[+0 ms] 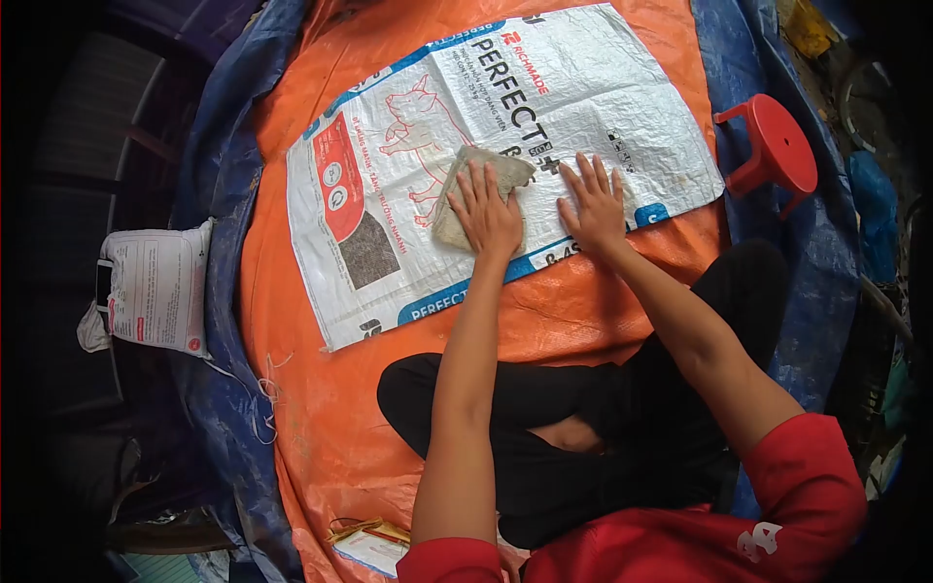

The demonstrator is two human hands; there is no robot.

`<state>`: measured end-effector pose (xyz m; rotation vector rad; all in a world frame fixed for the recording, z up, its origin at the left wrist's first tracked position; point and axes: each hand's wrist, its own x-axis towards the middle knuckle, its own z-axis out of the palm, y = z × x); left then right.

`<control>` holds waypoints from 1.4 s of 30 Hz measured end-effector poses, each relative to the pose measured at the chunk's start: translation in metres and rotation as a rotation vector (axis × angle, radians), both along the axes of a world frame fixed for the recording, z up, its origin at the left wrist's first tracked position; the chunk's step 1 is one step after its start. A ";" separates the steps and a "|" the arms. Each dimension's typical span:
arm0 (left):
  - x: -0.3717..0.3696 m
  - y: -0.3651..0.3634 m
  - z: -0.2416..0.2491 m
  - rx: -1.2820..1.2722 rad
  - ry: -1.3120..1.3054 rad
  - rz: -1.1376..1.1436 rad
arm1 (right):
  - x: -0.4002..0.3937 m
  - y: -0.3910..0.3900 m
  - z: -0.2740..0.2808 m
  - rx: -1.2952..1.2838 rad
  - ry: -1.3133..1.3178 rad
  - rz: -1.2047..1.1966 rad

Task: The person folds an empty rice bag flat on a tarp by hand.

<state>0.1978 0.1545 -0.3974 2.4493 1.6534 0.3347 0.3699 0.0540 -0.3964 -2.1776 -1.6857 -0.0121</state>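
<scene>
A large white woven feed sack (pixel 603 97) lies flat in front of me, printed with blue bands, red and black lettering and a pig outline. My left hand (pixel 489 216) rests palm down with fingers spread on a folded greyish cloth (pixel 450 225), pressing it against the sack. To its right, my right hand (pixel 595 209) lies flat on the sack near the lower edge, fingers apart, holding nothing. Part of the cloth is hidden under the left hand.
An orange tarp (pixel 330 418) spreads under the sack, bordered by blue tarp (pixel 219 321). A red plastic stool (pixel 777 146) stands at the right. A filled white bag (pixel 160 287) sits at the left, with loose string (pixel 267 394) nearby. Below lies a paper-like item (pixel 374 552).
</scene>
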 end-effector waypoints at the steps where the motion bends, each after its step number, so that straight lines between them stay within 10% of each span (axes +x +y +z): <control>1: -0.017 0.013 -0.002 0.013 0.032 0.044 | 0.001 0.001 0.000 0.006 0.002 0.001; 12: -0.279 0.062 0.013 0.057 0.290 0.547 | 0.000 -0.001 0.000 -0.017 -0.009 -0.005; 42: -0.299 -0.019 0.008 0.246 0.288 0.455 | 0.006 -0.003 -0.008 0.060 -0.022 0.012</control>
